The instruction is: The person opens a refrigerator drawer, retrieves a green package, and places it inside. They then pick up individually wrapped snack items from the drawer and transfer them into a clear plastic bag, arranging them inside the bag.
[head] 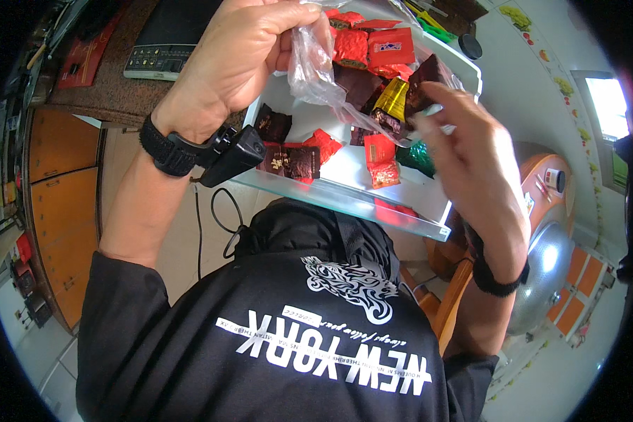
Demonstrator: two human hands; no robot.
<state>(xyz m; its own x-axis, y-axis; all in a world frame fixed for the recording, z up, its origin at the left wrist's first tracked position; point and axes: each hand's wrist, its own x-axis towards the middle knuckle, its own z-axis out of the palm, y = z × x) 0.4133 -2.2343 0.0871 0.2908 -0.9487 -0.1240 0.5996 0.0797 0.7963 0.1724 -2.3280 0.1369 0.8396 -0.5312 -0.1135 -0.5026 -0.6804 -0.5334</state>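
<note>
My left hand [242, 58] pinches the rim of a clear plastic bag [311, 68] at the top of the view. Inside the bag lie several red foil packets [351, 47], a yellow packet [393, 99] and dark brown ones. At the bag's right side, my right hand [477, 150], slightly blurred, has its fingertips on a dark brown packet [426, 79]. Beneath the bag is a white drawer or tray [343, 161] with a glass front edge. Loose in it are dark packets [301, 162], red packets [382, 161] and a green foil packet [416, 158], partly behind my right hand.
A black cooktop with a button panel [155, 60] sits on the brown stone counter [105, 97] at left. Orange cabinets [66, 211] stand below it. A black cable [198, 232] hangs near the drawer. At right are a wooden table [554, 163] and a large metal lid or pan [546, 274].
</note>
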